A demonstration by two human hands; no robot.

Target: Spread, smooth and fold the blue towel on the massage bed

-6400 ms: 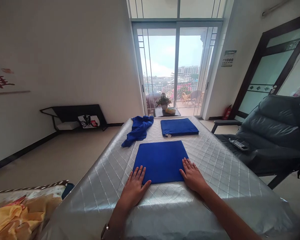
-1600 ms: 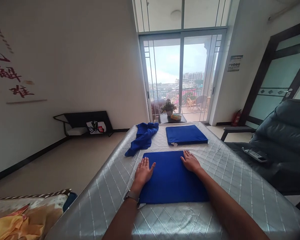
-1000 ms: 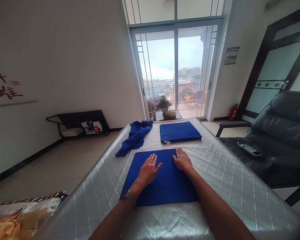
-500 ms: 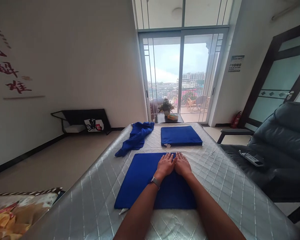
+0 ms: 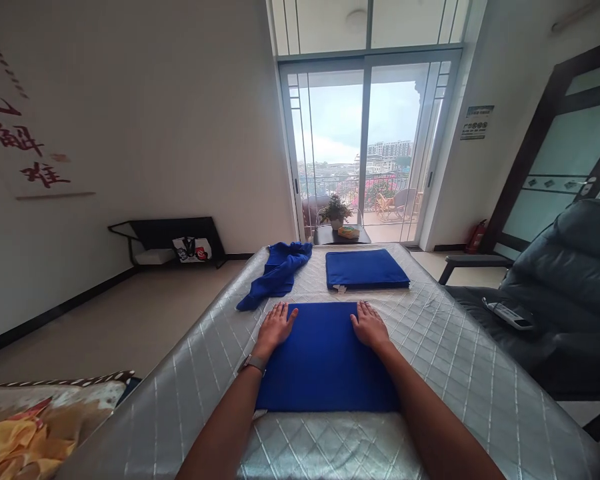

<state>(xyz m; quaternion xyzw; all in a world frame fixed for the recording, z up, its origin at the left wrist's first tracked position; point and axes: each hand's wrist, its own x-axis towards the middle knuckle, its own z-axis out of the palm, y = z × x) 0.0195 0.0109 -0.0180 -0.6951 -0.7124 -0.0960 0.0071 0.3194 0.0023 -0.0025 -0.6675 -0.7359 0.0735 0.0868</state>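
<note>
A folded, flat royal-blue cloth rectangle (image 5: 326, 365) lies in the middle of the near half of a table under a silver quilted cover (image 5: 460, 373). The left hand (image 5: 275, 325) lies flat, palm down and fingers spread, on the cloth's far left corner, overlapping onto the cover; it grips nothing. The right hand (image 5: 369, 325) lies equally flat and open on the far right corner, also holding nothing. A wristwatch with a pale band (image 5: 253, 363) sits on the left wrist. Just beyond, a second folded blue cloth (image 5: 366, 268) rests on the cover, and a crumpled blue cloth (image 5: 278, 272) lies to its left near the table edge. A black leather recliner (image 5: 560, 267) stands beside the table on the right.
</note>
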